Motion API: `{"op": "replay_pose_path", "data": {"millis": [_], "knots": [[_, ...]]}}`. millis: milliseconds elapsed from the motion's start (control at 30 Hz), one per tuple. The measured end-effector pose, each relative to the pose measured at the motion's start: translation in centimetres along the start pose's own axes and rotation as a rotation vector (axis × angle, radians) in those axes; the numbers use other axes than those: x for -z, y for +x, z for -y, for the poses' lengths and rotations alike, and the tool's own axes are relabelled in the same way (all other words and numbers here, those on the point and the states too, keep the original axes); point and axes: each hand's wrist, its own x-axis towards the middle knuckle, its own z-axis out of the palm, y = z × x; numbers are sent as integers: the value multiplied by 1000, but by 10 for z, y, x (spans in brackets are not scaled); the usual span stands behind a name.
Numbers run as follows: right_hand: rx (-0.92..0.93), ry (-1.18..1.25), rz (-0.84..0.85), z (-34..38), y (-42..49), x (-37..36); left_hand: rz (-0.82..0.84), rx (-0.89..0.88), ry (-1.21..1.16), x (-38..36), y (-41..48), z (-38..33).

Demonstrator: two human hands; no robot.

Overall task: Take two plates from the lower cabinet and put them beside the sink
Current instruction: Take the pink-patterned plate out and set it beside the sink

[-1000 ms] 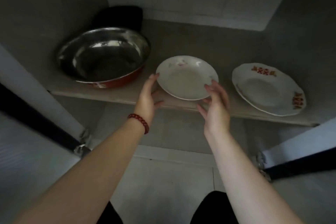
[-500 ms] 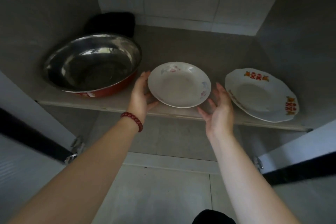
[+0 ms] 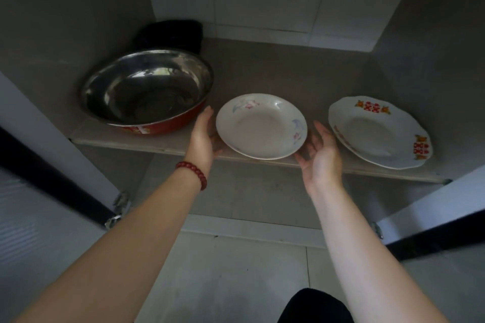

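Perhaps tiled, dim grey cabinet shelf (image 3: 301,78).

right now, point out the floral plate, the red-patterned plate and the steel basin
floral plate (image 3: 261,127), head view, centre of its well
red-patterned plate (image 3: 378,134), head view, centre of its well
steel basin (image 3: 147,86), head view, inner wall

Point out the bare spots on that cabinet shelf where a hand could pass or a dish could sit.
Bare shelf runs along the back, behind the floral plate and red-patterned plate, right of the metal basin. A gap lies between the two plates; the right hand sits at its front. Crowded: the left hand fills the slot between basin and floral plate.
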Motion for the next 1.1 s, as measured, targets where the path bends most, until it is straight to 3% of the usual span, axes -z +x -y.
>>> {"op": "replay_pose_path", "data": {"millis": [533,900,1100], "knots": [[-91,-204,-65,11,-7,-6,12,162,-43,1,-6,-13],[-172,-423,-99,56,-107,-47,-192,315,16,20,-112,-94],[-332,-499,-21,102,-190,-89,-365,360,-45,35,-193,-163]]}}
